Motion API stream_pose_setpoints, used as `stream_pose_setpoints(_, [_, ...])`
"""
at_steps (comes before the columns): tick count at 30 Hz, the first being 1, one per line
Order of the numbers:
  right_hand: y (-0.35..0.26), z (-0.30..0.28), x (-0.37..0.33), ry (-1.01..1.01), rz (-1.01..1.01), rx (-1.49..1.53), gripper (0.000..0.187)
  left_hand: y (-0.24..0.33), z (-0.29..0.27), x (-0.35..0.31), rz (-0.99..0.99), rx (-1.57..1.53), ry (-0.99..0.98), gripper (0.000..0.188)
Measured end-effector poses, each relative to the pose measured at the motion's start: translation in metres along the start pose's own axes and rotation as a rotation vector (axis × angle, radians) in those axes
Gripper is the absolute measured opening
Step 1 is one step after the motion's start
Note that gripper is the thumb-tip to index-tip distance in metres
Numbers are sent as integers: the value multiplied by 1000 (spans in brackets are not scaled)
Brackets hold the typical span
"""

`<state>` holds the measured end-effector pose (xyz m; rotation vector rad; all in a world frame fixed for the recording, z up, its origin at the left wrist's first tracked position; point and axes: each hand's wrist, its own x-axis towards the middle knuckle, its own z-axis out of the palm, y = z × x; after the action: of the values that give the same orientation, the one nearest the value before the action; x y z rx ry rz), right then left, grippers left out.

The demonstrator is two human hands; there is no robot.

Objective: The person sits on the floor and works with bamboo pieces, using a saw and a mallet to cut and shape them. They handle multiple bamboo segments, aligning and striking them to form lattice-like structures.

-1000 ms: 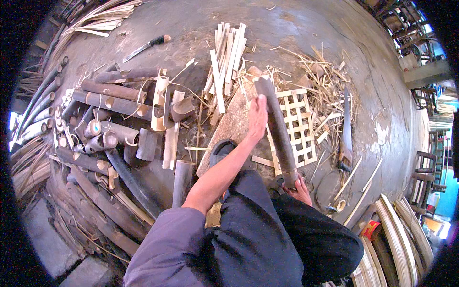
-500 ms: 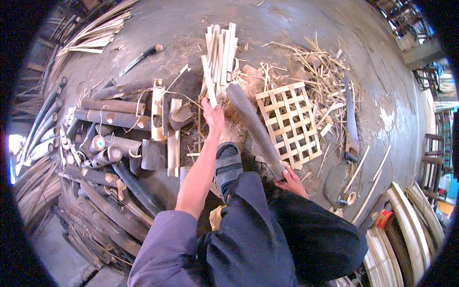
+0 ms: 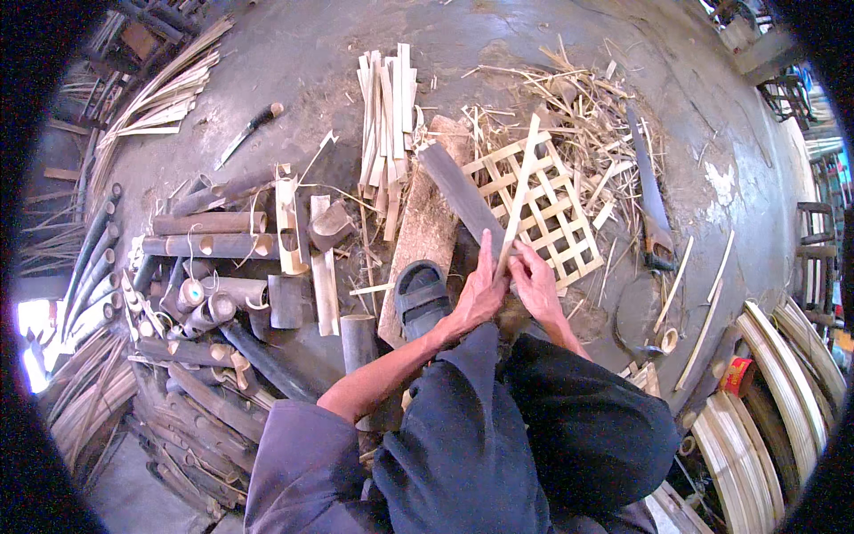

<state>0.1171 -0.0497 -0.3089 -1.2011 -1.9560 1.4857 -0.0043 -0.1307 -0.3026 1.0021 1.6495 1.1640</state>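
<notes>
A pale bamboo strip [image 3: 523, 182] stands up at a slant between my hands. My left hand [image 3: 480, 289] grips its lower end, with one finger stretched along it. My right hand [image 3: 539, 289] is close against the left, fingers bent and pinching at the strip. Behind the strip lies a long dark blade, apparently a machete [image 3: 458, 185]; its lower part is hidden by my hands. A woven bamboo lattice [image 3: 544, 198] lies just beyond my right hand. A stack of pale bamboo strips [image 3: 387, 111] rests ahead to the left.
A rough wooden plank [image 3: 418, 222] lies under my sandalled foot [image 3: 422, 298]. Bamboo shavings [image 3: 583, 111] and a handsaw [image 3: 652, 196] are at right, a knife [image 3: 249, 133] at far left. Cut bamboo tubes [image 3: 209, 246] crowd the left; curved bamboo pieces [image 3: 774, 383] stand at near right.
My left hand has drawn back from the strip stack with one strip. My right hand has moved up from the machete's lower end, and both hands now meet at the strip.
</notes>
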Motion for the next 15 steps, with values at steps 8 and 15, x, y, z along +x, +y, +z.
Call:
stream_pose_setpoints(8, [-2, 11, 0, 102, -8, 188, 21, -23, 4, -17, 51, 158, -202, 93])
stream_pose_setpoints(15, [30, -19, 10, 213, -76, -259, 31, -34, -25, 38, 333, 206, 309, 71])
